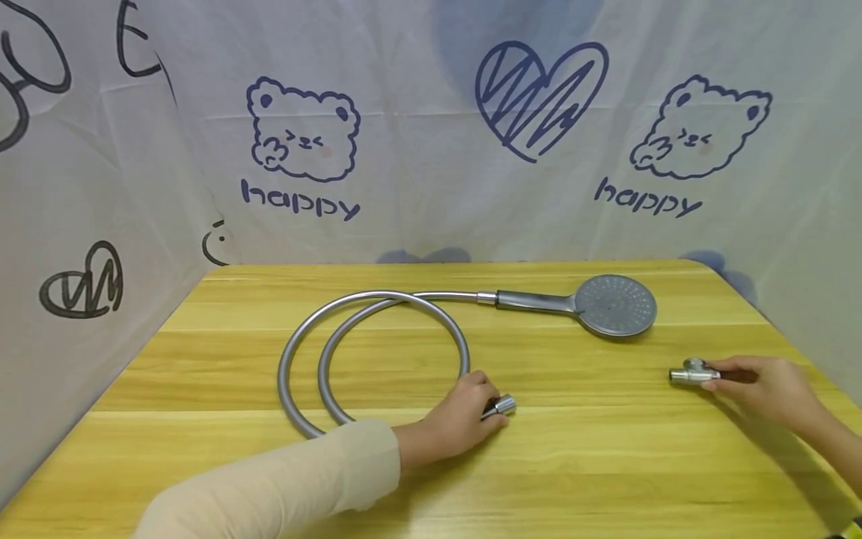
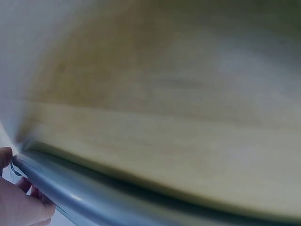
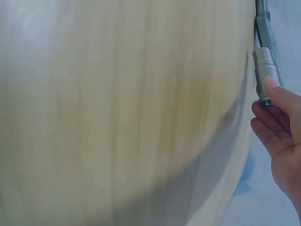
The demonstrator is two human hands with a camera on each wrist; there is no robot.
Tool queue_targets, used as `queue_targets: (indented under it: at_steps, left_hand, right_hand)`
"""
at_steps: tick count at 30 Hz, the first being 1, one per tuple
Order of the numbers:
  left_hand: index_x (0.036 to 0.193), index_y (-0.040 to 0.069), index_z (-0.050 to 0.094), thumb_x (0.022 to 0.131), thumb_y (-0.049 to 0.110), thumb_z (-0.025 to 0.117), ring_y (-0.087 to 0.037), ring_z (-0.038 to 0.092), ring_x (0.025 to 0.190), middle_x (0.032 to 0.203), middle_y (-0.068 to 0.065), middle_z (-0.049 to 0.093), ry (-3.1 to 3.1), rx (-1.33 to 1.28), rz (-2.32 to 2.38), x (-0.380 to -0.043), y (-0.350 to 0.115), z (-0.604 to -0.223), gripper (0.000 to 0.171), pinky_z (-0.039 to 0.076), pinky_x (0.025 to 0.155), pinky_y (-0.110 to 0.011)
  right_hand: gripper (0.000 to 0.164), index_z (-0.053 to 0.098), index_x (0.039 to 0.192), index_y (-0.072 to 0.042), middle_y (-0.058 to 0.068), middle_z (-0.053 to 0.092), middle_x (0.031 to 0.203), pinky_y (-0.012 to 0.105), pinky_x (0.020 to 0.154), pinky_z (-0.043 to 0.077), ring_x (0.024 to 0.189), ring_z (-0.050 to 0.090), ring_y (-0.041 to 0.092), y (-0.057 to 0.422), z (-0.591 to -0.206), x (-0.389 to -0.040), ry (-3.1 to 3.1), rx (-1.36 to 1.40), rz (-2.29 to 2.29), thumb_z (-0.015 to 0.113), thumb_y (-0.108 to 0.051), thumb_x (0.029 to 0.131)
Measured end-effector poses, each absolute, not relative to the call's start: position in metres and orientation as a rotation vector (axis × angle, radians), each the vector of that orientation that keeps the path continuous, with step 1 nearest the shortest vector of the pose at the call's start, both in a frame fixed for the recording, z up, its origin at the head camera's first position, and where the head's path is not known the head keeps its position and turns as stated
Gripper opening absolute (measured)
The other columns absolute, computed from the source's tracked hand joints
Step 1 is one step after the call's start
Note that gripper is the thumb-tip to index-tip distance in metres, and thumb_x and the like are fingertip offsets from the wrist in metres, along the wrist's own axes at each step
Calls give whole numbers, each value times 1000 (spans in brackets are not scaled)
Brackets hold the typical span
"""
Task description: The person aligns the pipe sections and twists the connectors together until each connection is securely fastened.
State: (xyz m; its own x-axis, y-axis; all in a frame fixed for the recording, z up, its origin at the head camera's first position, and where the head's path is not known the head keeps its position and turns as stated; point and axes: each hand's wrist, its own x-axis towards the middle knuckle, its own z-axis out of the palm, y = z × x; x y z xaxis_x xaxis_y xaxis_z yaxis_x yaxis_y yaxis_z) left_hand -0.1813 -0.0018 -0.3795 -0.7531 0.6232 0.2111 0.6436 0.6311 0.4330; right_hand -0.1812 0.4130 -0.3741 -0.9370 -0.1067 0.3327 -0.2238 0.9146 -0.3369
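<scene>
In the head view my left hand holds the free end of a grey shower hose, its chrome end nut sticking out past the fingers. The hose lies in loops on the table. Its other end joins a round grey shower head, which lies face up at the back right. My right hand pinches a small chrome valve fitting over the table's right side. In the right wrist view the threaded end of this fitting points away from the thumb. The left wrist view shows the hose large, beside the fingers.
A yellow wood-grain table bears the hose and shower head. White cloth with drawn bears and hearts hangs behind the table and along its sides.
</scene>
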Motion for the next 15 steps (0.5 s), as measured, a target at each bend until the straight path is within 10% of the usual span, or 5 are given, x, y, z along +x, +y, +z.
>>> queue_targets:
  at_steps: [15]
  left_hand:
    - [97, -2, 67, 85, 21, 68, -14, 53, 85, 92, -7, 59, -2800, -1047, -770, -182, 0, -384, 26, 46, 71, -16]
  right_hand:
    - [33, 69, 94, 6, 11, 72, 78, 12, 53, 45, 65, 50, -18, 377, -368, -184, -2687, 285, 758, 80, -14, 70]
